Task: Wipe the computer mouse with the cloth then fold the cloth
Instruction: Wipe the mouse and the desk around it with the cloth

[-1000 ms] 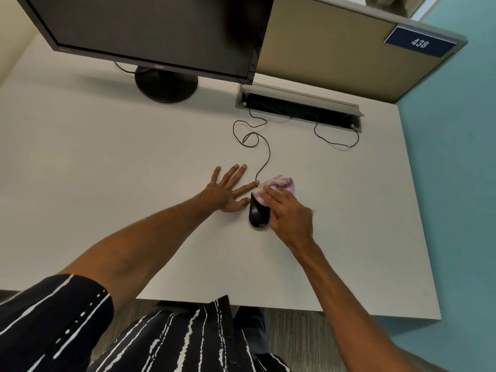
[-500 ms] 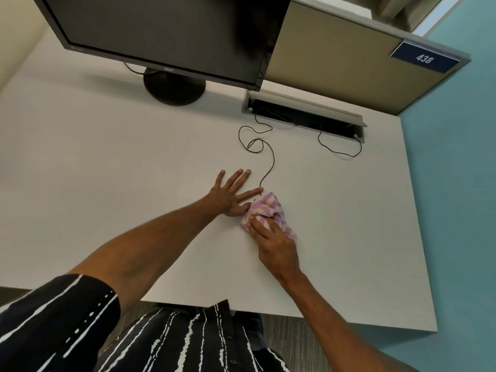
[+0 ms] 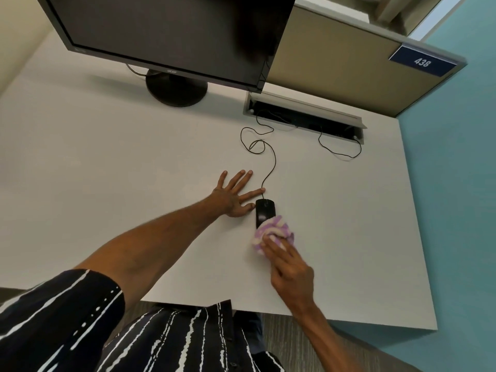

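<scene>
A black wired computer mouse (image 3: 263, 211) lies on the white desk (image 3: 107, 170), its front half showing. A bunched purple-and-white striped cloth (image 3: 273, 229) covers the mouse's near end. My right hand (image 3: 288, 267) presses on the cloth from the near side, fingers over it. My left hand (image 3: 234, 196) lies flat on the desk just left of the mouse, fingers spread, thumb and index tip close to the mouse and its cable.
The mouse cable (image 3: 269, 159) loops back to a cable tray slot (image 3: 303, 116) at the desk's rear. A black monitor (image 3: 171, 36) on a round stand (image 3: 175, 88) is at the back left. A tan partition (image 3: 335, 65) and teal wall (image 3: 456, 183) bound the right.
My right hand has drawn the cloth back toward me along the mouse, uncovering its front half. My left hand has stayed flat beside the mouse.
</scene>
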Demonstrator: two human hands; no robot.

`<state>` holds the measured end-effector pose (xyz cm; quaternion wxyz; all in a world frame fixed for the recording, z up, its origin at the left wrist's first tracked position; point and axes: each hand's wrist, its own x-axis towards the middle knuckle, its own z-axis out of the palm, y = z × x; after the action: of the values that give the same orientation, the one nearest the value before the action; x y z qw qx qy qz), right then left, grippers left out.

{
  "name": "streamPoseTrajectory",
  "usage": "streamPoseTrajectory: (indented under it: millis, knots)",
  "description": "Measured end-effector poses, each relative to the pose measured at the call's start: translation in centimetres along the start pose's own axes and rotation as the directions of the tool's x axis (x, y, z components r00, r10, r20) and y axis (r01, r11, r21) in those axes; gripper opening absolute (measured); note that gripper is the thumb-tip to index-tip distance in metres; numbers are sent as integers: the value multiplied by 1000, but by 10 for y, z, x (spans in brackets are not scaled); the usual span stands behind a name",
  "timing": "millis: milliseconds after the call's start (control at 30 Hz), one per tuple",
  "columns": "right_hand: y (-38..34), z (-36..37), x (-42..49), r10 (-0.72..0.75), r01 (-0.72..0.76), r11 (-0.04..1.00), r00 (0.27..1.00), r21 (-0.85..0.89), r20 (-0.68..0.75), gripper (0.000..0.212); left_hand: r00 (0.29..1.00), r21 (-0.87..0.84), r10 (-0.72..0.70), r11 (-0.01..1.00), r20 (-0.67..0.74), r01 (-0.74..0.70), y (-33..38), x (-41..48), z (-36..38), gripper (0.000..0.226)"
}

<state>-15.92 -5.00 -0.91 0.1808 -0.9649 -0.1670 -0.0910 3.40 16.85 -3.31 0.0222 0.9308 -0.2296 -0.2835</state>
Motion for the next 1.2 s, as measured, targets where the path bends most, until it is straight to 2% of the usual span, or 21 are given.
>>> streamPoseTrajectory:
  millis: [100, 167, 233, 300, 367, 433, 533, 633, 700, 800, 1067, 1200]
  knots:
    - [8, -15, 33, 113, -104, 993, 975, 56, -192, 32, 1000, -2, -2, 1000, 4, 2, 0, -1, 1, 64]
    - [17, -19, 65, 186, -180, 983, 947, 48, -260, 34, 1000, 3, -2, 1000, 12, 2, 0, -1, -1, 64]
    - [22, -18, 93, 281, -277, 960, 938, 48, -201, 44, 1000, 12, -2, 1000, 28, 2, 2, -1, -2, 65]
    - [22, -9, 110, 324, -322, 945, 945, 60, -34, 50, 999, 20, -15, 1000, 34, 14, 4, -1, -1, 66]
    - [20, 6, 115, 306, -313, 949, 941, 29, 141, 51, 999, 17, -29, 999, 39, 28, 5, -1, -2, 66]
    - [15, 21, 107, 288, -276, 958, 924, -82, 252, 52, 998, 2, -35, 999, 44, 35, 5, -1, -4, 66]
    - [7, 32, 81, 274, -247, 958, 941, -149, 201, 61, 998, 12, -38, 999, 52, 38, 4, -1, -4, 66]
    - [7, 36, 46, 188, -177, 977, 979, -122, 81, 69, 998, 17, -36, 999, 48, 35, 4, 1, -2, 65]
    - [10, 36, 29, 140, -134, 985, 989, -109, 50, 71, 998, 16, -34, 999, 47, 33, 4, 2, -3, 65]
    - [12, 36, 15, 95, -85, 989, 992, -120, 83, 71, 998, 30, -34, 999, 56, 32, 3, 1, -4, 66]
    - [2, 34, -5, 86, -77, 994, 988, -80, 126, 66, 998, 35, -33, 999, 51, 31, 9, 0, -2, 66]
    - [-2, 26, -8, 141, -140, 990, 982, -17, 129, 55, 997, 15, -38, 999, 72, 37, 14, -2, -2, 66]
